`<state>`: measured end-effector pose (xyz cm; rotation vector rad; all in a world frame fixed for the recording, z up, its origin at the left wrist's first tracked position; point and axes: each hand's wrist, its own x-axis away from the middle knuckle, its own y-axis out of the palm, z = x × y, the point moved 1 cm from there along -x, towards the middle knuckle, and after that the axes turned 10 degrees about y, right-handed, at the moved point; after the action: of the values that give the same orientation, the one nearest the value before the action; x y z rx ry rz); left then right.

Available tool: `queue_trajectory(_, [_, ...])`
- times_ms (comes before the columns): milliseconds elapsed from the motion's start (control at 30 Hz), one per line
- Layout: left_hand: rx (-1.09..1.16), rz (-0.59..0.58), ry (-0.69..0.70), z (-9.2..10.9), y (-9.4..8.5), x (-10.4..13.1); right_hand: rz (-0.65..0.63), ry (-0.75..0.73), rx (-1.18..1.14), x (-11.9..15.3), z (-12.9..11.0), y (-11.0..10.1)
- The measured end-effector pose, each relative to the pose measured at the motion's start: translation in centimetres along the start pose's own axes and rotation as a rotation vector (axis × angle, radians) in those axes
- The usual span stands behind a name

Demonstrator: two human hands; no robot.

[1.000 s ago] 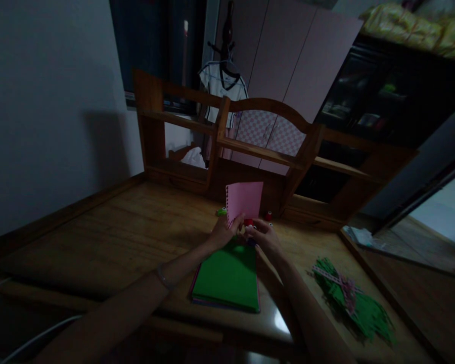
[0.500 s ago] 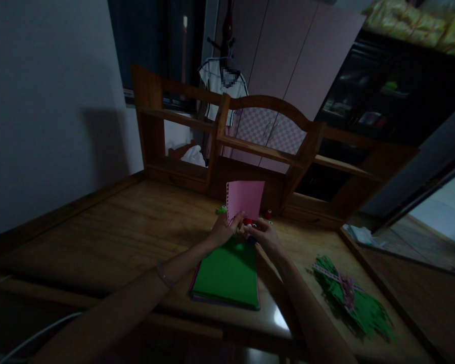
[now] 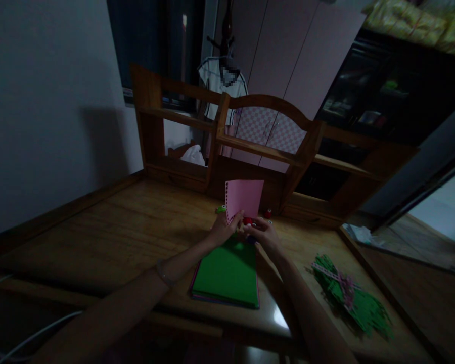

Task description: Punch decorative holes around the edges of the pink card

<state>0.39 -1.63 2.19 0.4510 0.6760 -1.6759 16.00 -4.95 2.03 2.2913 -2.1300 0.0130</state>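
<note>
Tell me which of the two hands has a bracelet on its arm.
The left hand: a thin bracelet circles its forearm, and its fingers hold the pink sheet. No bracelet shows on the right hand's arm.

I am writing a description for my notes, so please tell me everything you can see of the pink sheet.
The pink sheet looks like plain, thin paper, with a row of holes down its left edge. It is held up, roughly upright, near the far end of the green-topped stack. The left hand grips its lower left part; whether the right hand touches it is unclear.
</note>
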Motion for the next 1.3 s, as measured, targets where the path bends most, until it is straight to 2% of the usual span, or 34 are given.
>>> queue_trajectory(367, [0.054, 0.031, 0.026, 0.0, 0.3, 0.0, 0.015, -0.014, -0.031, 0.2, -0.5, 0.4])
queue_trajectory(600, [-0.038, 0.038, 0.003, 0.2, 0.1, 0.2, 0.068, 0.000, -0.051, 0.3, -0.3, 0.1])
queue_trajectory(967, [0.042, -0.007, -0.009, -2.2, 1.2, 0.2, 0.051, 0.061, -0.208, -0.4, -0.1, 0.5])
queue_trajectory(1133, [0.103, -0.015, 0.004, -1.6, 1.1, 0.0, 0.026, 0.061, -0.218, -0.3, -0.1, 0.4])
queue_trajectory(1300, [0.139, 0.026, 0.028, -0.9, 0.8, 0.0, 0.031, 0.044, -0.208, -0.2, -0.1, 0.0])
